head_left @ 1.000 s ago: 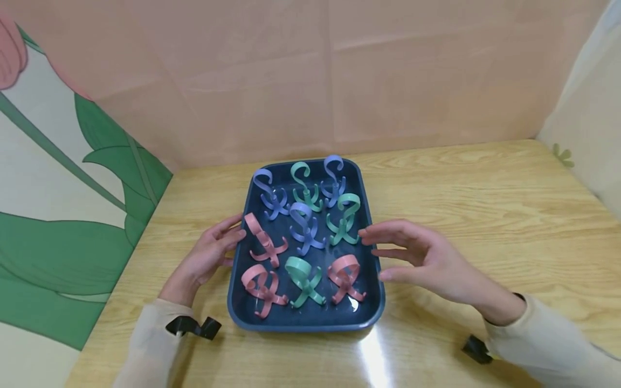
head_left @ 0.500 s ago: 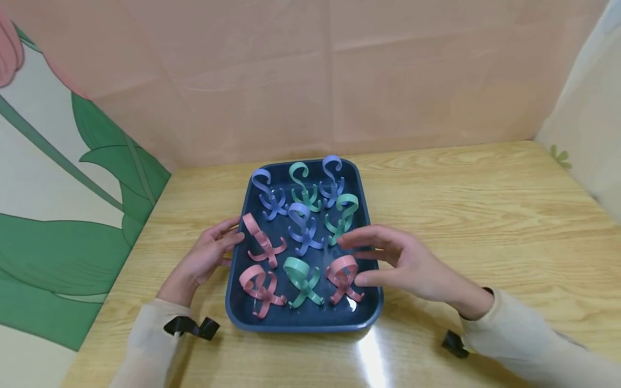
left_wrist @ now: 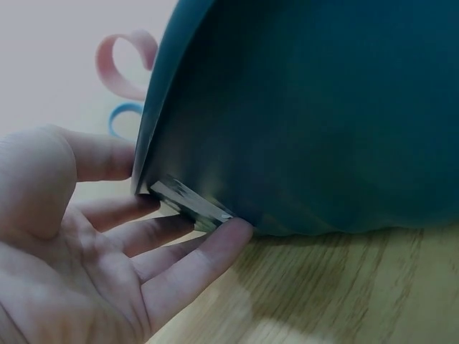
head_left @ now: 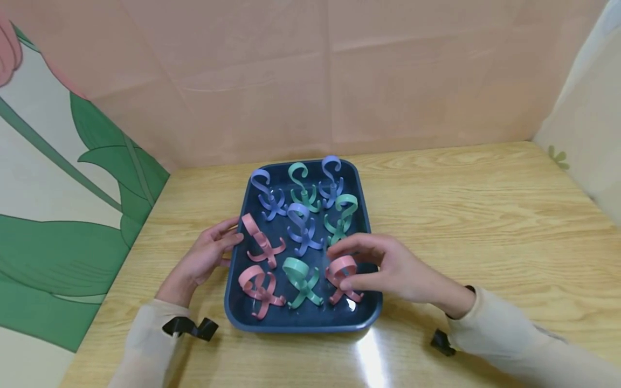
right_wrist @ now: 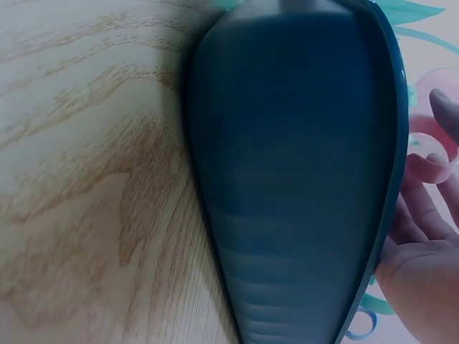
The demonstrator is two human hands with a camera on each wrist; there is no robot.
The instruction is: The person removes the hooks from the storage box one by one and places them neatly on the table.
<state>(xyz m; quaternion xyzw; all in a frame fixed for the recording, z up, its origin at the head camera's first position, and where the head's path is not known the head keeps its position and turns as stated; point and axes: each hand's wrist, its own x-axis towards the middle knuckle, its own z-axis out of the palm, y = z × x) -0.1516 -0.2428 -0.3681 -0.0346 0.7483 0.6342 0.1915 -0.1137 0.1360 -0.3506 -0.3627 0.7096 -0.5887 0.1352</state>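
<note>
A dark blue tray point(head_left: 303, 327) bears several plastic four-claw hooks with curled tops. My left hand point(head_left: 205, 260) holds the tray's left side; the left wrist view has the thumb point(left_wrist: 104, 158) at the rim and the fingers against the outer wall. Over the right rim reaches my right hand point(head_left: 388, 267), its thumb and fingers spread to either side of the front right pink hook point(head_left: 342, 264), which stands in the tray. Beside that are a front green hook point(head_left: 302, 285) and a front left pink hook point(head_left: 262, 291). The right wrist view shows the pink loop point(right_wrist: 430, 168) between thumb and fingers.
Another pink hook point(head_left: 262, 242), a blue hook point(head_left: 303, 229) and a green hook point(head_left: 345, 215) form the middle row. Blue and green hooks stand at the back. The wooden table point(head_left: 461, 215) ends at a pink-covered wall point(head_left: 330, 81).
My right hand has moved left from beside the tray's right rim to over the front right pink hook, its thumb and fingers drawing closer together. The left hand keeps its place at the tray.
</note>
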